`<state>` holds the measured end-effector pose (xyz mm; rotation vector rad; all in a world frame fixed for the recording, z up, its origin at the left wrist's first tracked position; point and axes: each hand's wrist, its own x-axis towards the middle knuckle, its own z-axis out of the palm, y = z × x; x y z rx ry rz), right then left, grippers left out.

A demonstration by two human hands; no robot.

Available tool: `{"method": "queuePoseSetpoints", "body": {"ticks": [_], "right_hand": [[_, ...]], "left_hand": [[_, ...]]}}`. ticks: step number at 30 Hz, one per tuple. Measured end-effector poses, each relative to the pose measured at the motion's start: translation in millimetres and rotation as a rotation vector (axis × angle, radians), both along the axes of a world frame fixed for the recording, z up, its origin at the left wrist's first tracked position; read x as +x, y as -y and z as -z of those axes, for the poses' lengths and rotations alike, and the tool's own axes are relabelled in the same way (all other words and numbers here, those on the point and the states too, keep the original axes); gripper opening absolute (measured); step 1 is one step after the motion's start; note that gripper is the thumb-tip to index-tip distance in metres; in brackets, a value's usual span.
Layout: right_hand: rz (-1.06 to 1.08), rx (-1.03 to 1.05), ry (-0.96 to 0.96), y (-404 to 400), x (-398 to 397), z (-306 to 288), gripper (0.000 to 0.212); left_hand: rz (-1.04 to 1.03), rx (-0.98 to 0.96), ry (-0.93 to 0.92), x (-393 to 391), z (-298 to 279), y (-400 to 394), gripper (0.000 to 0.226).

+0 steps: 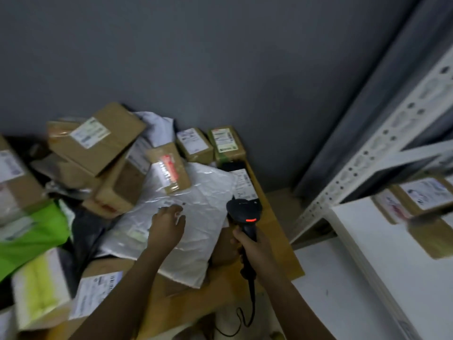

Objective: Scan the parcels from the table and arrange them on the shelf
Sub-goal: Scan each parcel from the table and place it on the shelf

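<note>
A large crinkled white poly-mailer parcel (196, 212) lies across the wooden table (277, 239). My left hand (166, 227) rests flat on it near its label, fingers spread. My right hand (250, 246) grips a black handheld barcode scanner (245, 217) with a lit red indicator, its head pointing down at the mailer's right edge. A small brown box with red tape (169, 170) lies on the mailer's far end. The white metal shelf (382, 155) stands to the right.
Many cardboard boxes (98, 143) pile up at the left and back of the table, beside a green bag (31, 234) and a white box (41, 288). Labelled boxes (426, 195) sit on the shelf. The scanner's cable (247, 312) hangs down. A grey wall is behind.
</note>
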<state>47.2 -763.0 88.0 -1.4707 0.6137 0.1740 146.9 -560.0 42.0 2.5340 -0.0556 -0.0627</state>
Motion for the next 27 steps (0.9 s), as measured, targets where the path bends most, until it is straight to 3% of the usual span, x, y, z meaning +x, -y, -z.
{"method": "queuePoseSetpoints", "body": {"ticks": [6, 11, 15, 18, 20, 21, 24, 27], "right_hand": [[-0.067, 0.032, -0.038, -33, 40, -5, 0.014], [-0.037, 0.036, -0.059, -37, 62, 3, 0.012], [0.026, 0.055, -0.089, -29, 68, 15, 0.015], [0.046, 0.056, -0.081, -22, 65, 21, 0.019], [0.049, 0.021, -0.069, -17, 61, 21, 0.015], [0.051, 0.000, -0.064, -14, 59, 21, 0.013], [0.081, 0.014, -0.075, -5, 50, 24, 0.020], [0.103, -0.002, -0.082, 1, 43, 29, 0.023]], "left_hand": [[-0.162, -0.115, -0.063, 41, -5, -17, 0.059], [-0.361, -0.294, -0.186, 83, -11, 14, 0.109], [-0.485, -0.401, -0.243, 107, -2, 30, 0.115], [-0.502, -0.476, -0.169, 115, 2, 32, 0.109], [-0.395, -0.349, -0.098, 110, 2, 32, 0.108], [-0.301, -0.197, -0.030, 104, 2, 31, 0.104], [0.069, 0.298, 0.358, 79, 10, 15, 0.087], [0.319, 0.426, 0.398, 58, 26, -3, 0.088]]}}
